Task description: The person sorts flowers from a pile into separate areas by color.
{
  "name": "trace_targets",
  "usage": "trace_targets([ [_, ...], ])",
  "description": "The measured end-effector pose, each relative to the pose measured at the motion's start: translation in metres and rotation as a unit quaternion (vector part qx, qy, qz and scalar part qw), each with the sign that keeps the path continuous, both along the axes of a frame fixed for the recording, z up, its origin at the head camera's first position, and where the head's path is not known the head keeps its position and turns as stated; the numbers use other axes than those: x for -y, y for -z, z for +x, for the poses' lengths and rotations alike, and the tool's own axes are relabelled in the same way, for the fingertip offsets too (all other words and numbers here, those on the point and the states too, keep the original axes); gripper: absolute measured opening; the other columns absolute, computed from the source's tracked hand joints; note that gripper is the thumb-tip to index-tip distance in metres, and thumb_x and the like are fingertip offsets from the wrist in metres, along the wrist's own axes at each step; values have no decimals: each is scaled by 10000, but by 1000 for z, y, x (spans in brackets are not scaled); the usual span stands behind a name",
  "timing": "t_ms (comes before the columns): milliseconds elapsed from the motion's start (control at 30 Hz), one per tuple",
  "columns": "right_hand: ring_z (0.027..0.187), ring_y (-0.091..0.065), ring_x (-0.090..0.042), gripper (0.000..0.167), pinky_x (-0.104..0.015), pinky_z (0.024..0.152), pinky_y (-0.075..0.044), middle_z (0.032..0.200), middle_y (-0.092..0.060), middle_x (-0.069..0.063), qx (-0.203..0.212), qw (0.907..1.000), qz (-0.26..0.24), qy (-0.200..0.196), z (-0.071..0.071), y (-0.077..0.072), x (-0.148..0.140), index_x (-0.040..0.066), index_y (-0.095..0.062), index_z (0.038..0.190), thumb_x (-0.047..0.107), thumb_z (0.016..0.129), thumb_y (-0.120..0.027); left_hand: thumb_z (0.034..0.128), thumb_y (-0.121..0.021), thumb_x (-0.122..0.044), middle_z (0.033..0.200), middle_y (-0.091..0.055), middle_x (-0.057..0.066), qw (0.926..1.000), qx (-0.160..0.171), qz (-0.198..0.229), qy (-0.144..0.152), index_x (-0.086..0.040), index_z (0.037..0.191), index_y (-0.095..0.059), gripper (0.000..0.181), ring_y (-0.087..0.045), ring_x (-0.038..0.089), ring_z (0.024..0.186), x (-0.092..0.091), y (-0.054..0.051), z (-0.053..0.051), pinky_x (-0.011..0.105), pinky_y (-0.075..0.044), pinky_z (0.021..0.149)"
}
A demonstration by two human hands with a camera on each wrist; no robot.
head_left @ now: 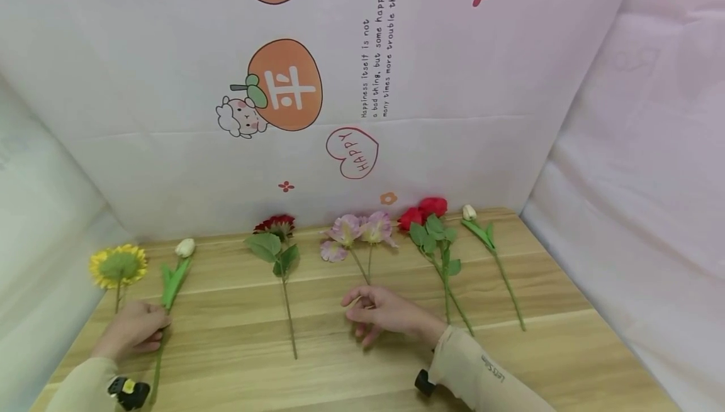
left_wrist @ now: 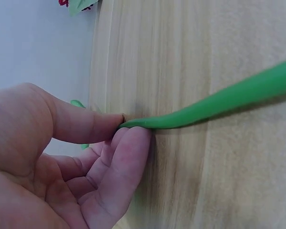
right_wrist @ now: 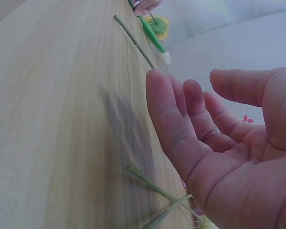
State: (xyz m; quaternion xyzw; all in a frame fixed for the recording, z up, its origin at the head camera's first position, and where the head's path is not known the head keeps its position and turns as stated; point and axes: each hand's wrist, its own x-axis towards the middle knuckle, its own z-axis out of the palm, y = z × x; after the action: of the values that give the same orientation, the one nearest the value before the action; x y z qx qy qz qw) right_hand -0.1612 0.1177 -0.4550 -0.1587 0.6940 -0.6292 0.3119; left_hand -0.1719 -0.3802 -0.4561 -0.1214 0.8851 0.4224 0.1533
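Note:
At the left, my left hand (head_left: pixel 131 330) pinches the green stem of a white tulip (head_left: pixel 185 248) lying on the wooden table. The left wrist view shows that stem (left_wrist: pixel 224 102) between thumb and fingertips. A yellow sunflower (head_left: pixel 118 265) lies just beside it, its lower stem hidden behind the hand. My right hand (head_left: pixel 391 312) is over the middle of the table with fingers loosely bent, holding nothing. Just beyond it are pale purple flowers (head_left: pixel 345 230); their crossed stems (right_wrist: pixel 152 183) lie below the palm in the right wrist view.
A dark red flower (head_left: pixel 277 226) with green leaves lies between the hands. Red roses (head_left: pixel 433 206) and another white tulip (head_left: pixel 469 212) lie to the right on the wooden table (head_left: pixel 226 374). White printed cloth (head_left: pixel 425 167) rises behind the table's back edge.

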Motion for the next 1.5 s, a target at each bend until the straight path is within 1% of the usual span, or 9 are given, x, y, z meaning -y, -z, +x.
trace_targets([
  [100,768,-652,-225,347,-442,689,-631,1014,-617,-226,38,10000,21,-13,1,-2,1,-39,-547,1300,150,1022,-635,948,-562,-91,705,-512,33,9997,18,225,-60,-58,752,-581,200,-553,157,671,2,1,0,315,-604,610],
  [167,765,-649,-223,342,-441,687,-631,1008,-615,-219,47,10000,28,-27,1,-2,1,-40,-546,1298,146,1024,-632,961,-569,-90,748,-525,47,9991,77,411,-103,63,921,-623,168,-562,162,690,3,1,-1,320,-611,629],
  [233,764,-648,-225,337,-440,686,-631,1006,-616,-223,54,10000,26,-27,2,-3,2,-41,-549,1291,144,1022,-633,982,-576,-88,800,-547,58,9977,182,636,-151,156,1095,-581,269,-580,164,715,3,0,-1,327,-617,659],
  [367,766,-649,-228,337,-439,689,-631,1007,-616,-240,75,10000,12,-60,2,-3,2,-44,-554,1289,144,1021,-635,1008,-582,-89,896,-577,79,9930,303,1133,-133,191,1248,-456,389,-601,167,775,-3,-4,2,338,-620,710],
  [467,766,-649,-224,337,-434,691,-631,1002,-616,-231,91,9999,28,-105,2,-4,3,-44,-553,1294,146,1026,-627,1020,-579,-112,941,-585,99,9912,194,1310,-42,145,1245,-451,365,-605,175,814,-12,-10,5,345,-619,719],
  [767,785,-652,-232,356,-433,698,-631,1026,-610,-238,45,9999,-11,-152,1,-7,6,-50,-544,1309,146,1024,-629,1065,-551,-248,1097,-568,149,9886,-163,1467,297,112,1355,-368,497,-619,233,942,-49,-33,5,354,-613,777],
  [933,854,-682,-279,386,-454,736,-627,1085,-620,-258,98,9998,-54,-152,3,-10,8,-36,-536,1339,153,1019,-638,1070,-543,-206,1066,-573,134,9834,-515,1661,510,102,1305,-412,409,-618,239,918,-79,-44,3,388,-616,789],
  [1233,1065,-658,-448,419,-486,809,-611,1255,-636,-257,-14,9987,-263,-447,8,-20,12,-24,-499,1404,175,1048,-591,1043,-579,-135,1032,-568,131,9599,-1012,2449,911,77,1192,-478,278,-603,227,894,-139,-61,-1,393,-620,796],
  [1500,1133,-623,-473,418,-516,857,-590,1303,-616,-243,-5,9974,-501,-514,15,-26,17,-11,-498,1420,170,1053,-582,1038,-587,-116,1054,-556,163,9420,-1093,2868,1359,103,1228,-483,309,-592,264,907,-195,-72,2,387,-625,767],
])
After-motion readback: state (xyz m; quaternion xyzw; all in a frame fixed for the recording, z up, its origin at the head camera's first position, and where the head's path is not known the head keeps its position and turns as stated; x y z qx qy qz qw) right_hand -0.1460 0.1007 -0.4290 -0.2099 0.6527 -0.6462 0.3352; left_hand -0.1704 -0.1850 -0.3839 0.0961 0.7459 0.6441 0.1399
